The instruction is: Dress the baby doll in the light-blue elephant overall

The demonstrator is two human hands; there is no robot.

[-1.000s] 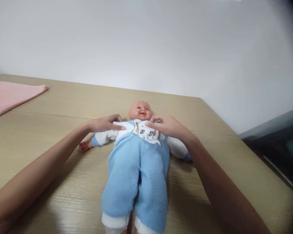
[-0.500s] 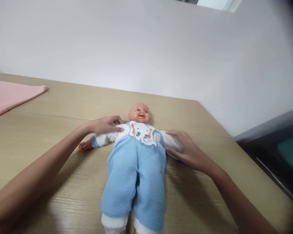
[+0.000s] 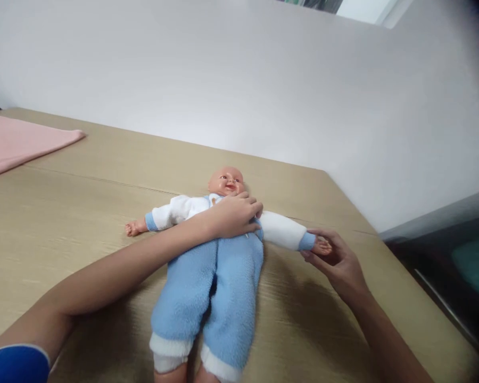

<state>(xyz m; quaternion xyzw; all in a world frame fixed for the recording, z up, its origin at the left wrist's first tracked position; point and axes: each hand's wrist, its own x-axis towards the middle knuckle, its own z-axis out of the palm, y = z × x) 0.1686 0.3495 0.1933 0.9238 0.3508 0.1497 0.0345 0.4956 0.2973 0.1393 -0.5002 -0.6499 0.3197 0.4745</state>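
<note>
Beige wood table, white wall beyond the fingers; left hand rests open on the doll, right hand pinches its hand.

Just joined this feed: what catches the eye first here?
A doll in blue fleece lies on its back on the table. The left hand rests flat on its chest; the right hand pinches the end of its outstretched arm. A pink cloth lies far left.
</note>
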